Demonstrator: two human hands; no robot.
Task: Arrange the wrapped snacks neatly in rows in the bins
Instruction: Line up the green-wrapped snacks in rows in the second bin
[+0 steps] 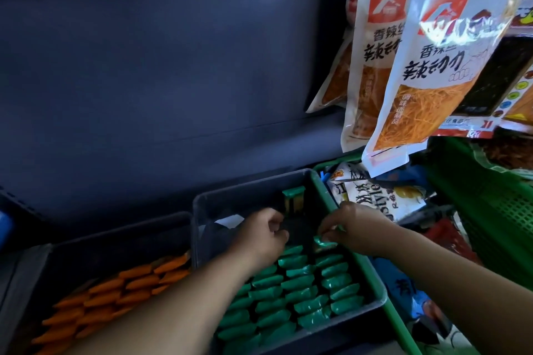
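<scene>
A dark grey bin [202,204] holds several green wrapped snacks [300,294] standing in rows that fill its near half. One green snack [380,199] stands alone against the bin's far wall. My right hand [354,227] pinches a green snack [324,241] at the far end of the right row. Over the far end of the left rows my left hand [264,235] is curled with its fingers closed; I cannot see anything in it. A second grey bin [121,230] on the left holds rows of orange wrapped snacks [115,288].
Large white-and-orange snack bags [427,72] hang overhead at the upper right. A green crate [383,294] next to the grey bin holds mixed snack bags [377,196]. Another green basket [496,204] stands at the far right. A dark shelf back [161,89] rises behind the bins.
</scene>
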